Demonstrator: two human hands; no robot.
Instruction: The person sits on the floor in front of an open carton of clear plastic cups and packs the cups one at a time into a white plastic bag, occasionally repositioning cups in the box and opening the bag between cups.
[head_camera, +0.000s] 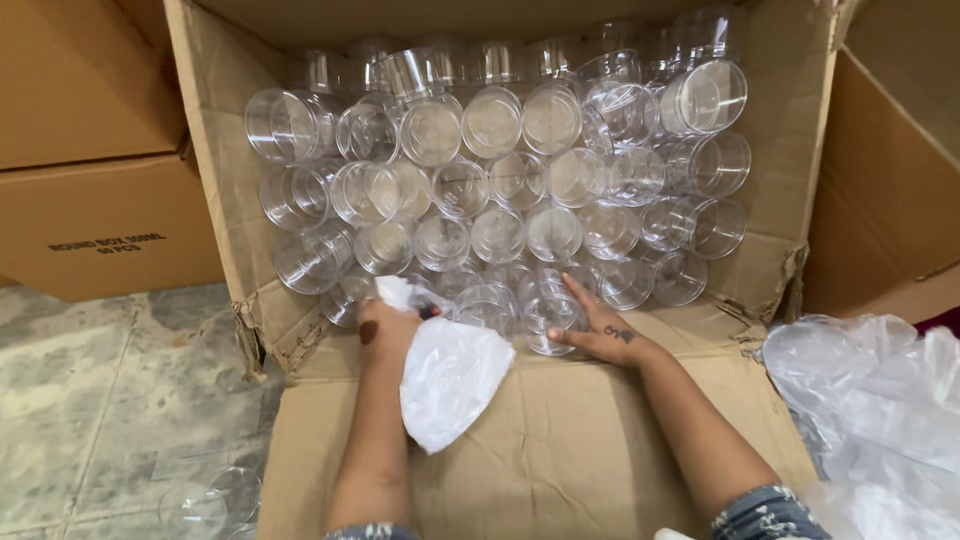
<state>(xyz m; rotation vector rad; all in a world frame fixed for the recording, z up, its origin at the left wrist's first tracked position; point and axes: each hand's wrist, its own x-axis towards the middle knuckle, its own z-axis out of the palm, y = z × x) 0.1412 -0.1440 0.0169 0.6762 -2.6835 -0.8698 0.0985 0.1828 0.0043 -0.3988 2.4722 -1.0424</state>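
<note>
A large open cardboard box (560, 440) lies on its side, filled with several rows of clear round plastic jars (500, 180). My left hand (388, 332) grips a crumpled white plastic bag (450, 375) that hangs over the box's lower flap. My right hand (600, 330) rests at the bottom row, fingers wrapped around one clear jar (548, 318).
Closed brown cartons (90, 150) stand at the left and another carton (890, 180) at the right. A heap of clear plastic wrap (880, 420) lies at the lower right. Loose clear jars (205, 505) sit on the grey stone floor (100, 400).
</note>
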